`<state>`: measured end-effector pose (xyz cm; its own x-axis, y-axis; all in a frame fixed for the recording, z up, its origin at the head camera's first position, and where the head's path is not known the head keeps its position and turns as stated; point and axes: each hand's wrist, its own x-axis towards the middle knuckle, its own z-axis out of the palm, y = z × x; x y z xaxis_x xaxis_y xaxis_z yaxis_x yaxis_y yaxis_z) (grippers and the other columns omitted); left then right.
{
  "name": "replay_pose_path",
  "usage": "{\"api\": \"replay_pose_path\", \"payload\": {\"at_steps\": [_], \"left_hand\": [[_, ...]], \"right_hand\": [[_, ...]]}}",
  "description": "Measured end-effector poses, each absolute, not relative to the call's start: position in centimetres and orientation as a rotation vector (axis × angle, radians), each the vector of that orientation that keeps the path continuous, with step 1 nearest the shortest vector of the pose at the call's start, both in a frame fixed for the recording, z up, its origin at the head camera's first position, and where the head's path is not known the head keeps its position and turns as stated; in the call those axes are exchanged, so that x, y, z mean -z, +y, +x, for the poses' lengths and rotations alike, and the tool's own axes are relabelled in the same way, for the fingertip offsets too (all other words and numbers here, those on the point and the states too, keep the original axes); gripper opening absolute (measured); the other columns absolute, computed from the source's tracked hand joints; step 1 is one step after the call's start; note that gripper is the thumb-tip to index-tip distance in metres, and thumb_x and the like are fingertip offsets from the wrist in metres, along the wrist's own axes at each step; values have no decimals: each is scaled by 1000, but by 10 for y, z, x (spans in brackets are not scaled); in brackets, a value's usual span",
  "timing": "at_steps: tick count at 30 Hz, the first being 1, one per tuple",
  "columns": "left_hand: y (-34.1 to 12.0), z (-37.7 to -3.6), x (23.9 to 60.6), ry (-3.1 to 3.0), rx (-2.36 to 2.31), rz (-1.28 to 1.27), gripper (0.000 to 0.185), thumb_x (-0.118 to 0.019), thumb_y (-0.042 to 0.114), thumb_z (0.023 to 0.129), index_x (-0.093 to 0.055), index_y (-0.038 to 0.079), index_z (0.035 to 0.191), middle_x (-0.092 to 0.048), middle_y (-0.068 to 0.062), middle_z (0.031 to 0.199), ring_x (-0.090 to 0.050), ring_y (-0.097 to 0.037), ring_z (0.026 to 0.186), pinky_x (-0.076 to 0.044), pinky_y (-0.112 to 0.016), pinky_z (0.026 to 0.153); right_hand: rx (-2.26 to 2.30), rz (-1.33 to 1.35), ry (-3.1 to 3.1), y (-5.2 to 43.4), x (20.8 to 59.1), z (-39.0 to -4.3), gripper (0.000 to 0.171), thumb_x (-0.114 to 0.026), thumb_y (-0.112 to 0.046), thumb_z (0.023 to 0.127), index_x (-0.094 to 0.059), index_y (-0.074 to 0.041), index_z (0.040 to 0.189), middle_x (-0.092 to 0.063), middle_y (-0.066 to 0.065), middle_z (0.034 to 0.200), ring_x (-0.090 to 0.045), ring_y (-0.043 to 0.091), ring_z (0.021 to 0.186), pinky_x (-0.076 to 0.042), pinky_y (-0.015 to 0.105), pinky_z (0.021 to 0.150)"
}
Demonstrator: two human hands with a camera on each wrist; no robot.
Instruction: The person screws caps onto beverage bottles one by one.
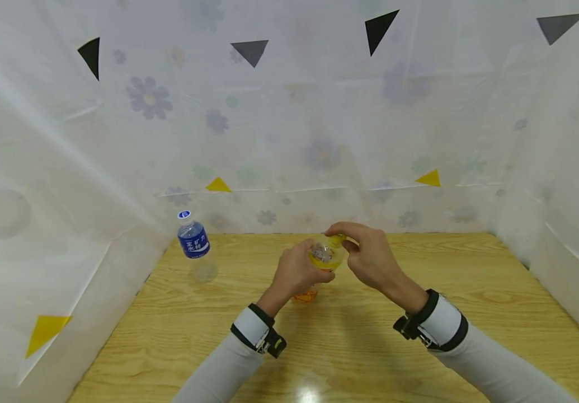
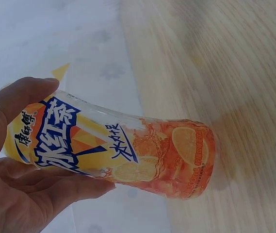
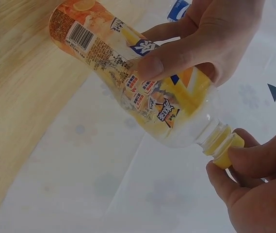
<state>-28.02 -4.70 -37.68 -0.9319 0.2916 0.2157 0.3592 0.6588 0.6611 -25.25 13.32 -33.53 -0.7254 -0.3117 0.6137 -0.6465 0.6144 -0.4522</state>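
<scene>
My left hand (image 1: 296, 270) grips a clear plastic drink bottle (image 2: 123, 145) around its upper body, thumb on one side and fingers on the other. The bottle's label is yellow and orange, with lemon slices printed near the base. In the head view the bottle tilts, its neck toward the right hand and its base low over the table. My right hand (image 1: 372, 254) pinches the yellow cap (image 3: 228, 154) between thumb and fingers at the bottle's mouth. A yellow ring (image 3: 217, 138) circles the neck just below the cap. Inside, the bottle looks empty.
A second clear bottle (image 1: 193, 240) with a blue label and white cap stands upright at the table's back left. The wooden table (image 1: 168, 347) meets pale flowered sheeting (image 1: 289, 140) at the back and both sides, with black, grey and yellow triangles on it.
</scene>
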Motion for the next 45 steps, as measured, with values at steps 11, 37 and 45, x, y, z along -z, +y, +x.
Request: {"api": "replay_pose_path", "payload": {"at_steps": [11, 37, 45], "left_hand": [[-45, -281, 375, -2795, 1127, -522, 58, -89, 33, 76, -63, 12, 124, -71, -2, 99, -66, -14, 80, -54, -27, 64], [-45, -280, 378, -2798, 1100, -520, 60, -89, 34, 75, -63, 11, 125, -72, -3, 101, -68, -17, 84, -55, -30, 68], [-46, -280, 378, -2782, 1108, -539, 57, -89, 33, 76, -64, 12, 122, -72, -2, 101, -68, -16, 83, -55, -29, 67]], "right_hand": [[-873, 723, -2382, 132, 333, -252, 31, -63, 7, 93, -71, -3, 121, -70, 17, 119, -69, 33, 97, -58, 48, 77], [-889, 652, -2395, 130, 335, -252, 23, -71, -6, 94, -70, -2, 117, -66, 16, 105, -63, 26, 84, -53, 40, 72], [-883, 680, -2369, 131, 335, -252, 26, -70, -4, 94, -71, -3, 119, -68, 17, 110, -68, 29, 87, -57, 44, 72]]}}
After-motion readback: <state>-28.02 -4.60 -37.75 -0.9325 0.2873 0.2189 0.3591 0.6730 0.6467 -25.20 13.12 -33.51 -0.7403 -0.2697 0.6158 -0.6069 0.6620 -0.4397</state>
